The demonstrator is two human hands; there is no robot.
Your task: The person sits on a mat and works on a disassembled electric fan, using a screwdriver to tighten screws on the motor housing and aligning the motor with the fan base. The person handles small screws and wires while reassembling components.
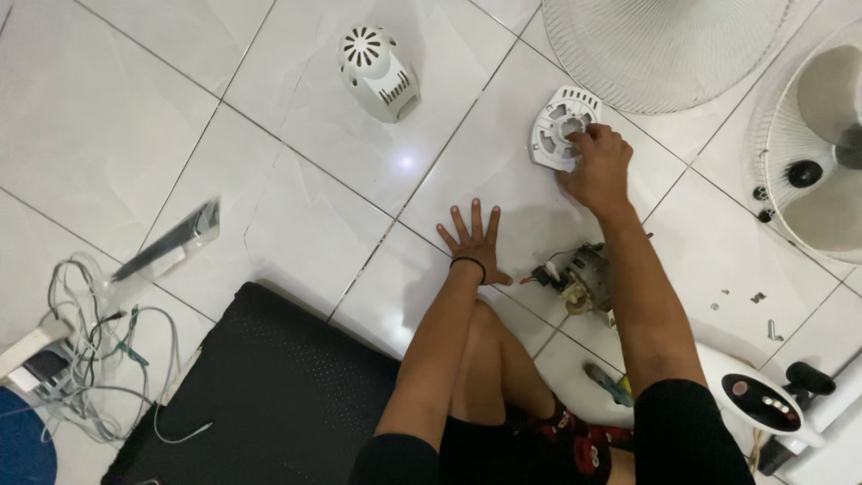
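While the person sits on the white tiled floor [296,135], the right hand [597,166] reaches forward and rests on a round white slotted fan housing plate [555,135]. Its fingers [588,136] curl over the plate's near edge and cover part of it, so how firm the grip is cannot be told; the plate lies flat on the tiles. The left hand [474,241] is pressed palm down on the floor, fingers spread wide, holding nothing, with a dark band round the wrist.

Just beside the right forearm lies a small electric motor [582,277] with wires at its left side; the arm hides its far edge. A white domed motor cover [377,72] lies well apart, farther out on the floor. A fan grille [660,45] is cut off by the top edge, and a second grille with fan blades [813,144] is cut off at the right. A few small screws [759,298] lie scattered near it, too small to make out further. The fan's control base [763,400] sits by the right knee, partly hidden. A black mat [269,395] lies at the lower left, beside a tangle of pale cables [90,359]. A blue-handled tool [606,384] shows between leg and arm, mostly hidden.
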